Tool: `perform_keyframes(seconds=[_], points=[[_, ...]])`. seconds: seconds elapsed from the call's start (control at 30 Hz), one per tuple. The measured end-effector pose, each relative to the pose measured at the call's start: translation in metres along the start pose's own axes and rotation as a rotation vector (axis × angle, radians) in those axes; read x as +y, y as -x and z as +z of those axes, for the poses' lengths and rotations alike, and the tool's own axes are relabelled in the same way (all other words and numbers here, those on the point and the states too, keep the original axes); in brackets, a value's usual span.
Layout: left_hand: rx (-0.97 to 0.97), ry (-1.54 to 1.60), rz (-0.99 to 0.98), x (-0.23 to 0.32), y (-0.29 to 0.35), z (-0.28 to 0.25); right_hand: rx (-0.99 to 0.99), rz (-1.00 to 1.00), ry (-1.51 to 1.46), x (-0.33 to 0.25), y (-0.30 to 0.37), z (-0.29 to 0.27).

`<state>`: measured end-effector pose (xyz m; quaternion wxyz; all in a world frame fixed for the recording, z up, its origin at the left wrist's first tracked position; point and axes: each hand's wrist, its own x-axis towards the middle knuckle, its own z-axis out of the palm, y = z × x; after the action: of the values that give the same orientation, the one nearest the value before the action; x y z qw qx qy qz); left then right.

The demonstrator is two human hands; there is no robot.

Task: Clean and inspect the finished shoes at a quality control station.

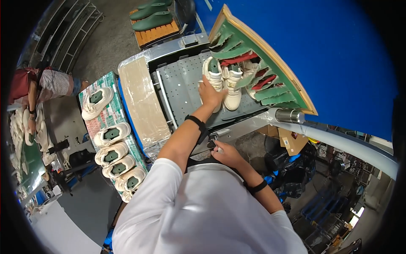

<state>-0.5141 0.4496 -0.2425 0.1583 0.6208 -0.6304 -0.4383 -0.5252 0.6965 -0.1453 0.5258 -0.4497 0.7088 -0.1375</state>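
Two cream lace-up shoes stand side by side on a grey perforated conveyor [182,82], green lasts showing in their openings. My left hand [210,94] is closed over the front of the left shoe [213,70], its thumb reaching toward the right shoe [232,99]. Beyond them, a curtain of torn green and red cloth strips [264,82] hangs from a wood-edged frame, partly covering another pale shoe. Low by the conveyor's near edge, my right hand [227,154] has its fingers pinched beside a small black part [211,142]; what they grip is unclear.
On the left, a narrow bench [101,114] carries several cream shoes on green lasts. Green lasts [153,21] lie on an orange slatted stand at the back. A blue machine housing [321,55] fills the right. Another person [31,91] works far left.
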Motion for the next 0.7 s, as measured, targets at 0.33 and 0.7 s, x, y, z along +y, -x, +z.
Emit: perform_keyframes(seconds=[0.33, 0.7], points=[[-0.372, 0.623, -0.066, -0.026, -0.016, -0.074, -0.008, 0.156, -0.753, 0.064, 0.044, -0.028], [0.137, 0.042, -0.23, -0.123, 0.162, -0.217, -0.203, -0.305, -0.281, -0.05, -0.037, 0.023]])
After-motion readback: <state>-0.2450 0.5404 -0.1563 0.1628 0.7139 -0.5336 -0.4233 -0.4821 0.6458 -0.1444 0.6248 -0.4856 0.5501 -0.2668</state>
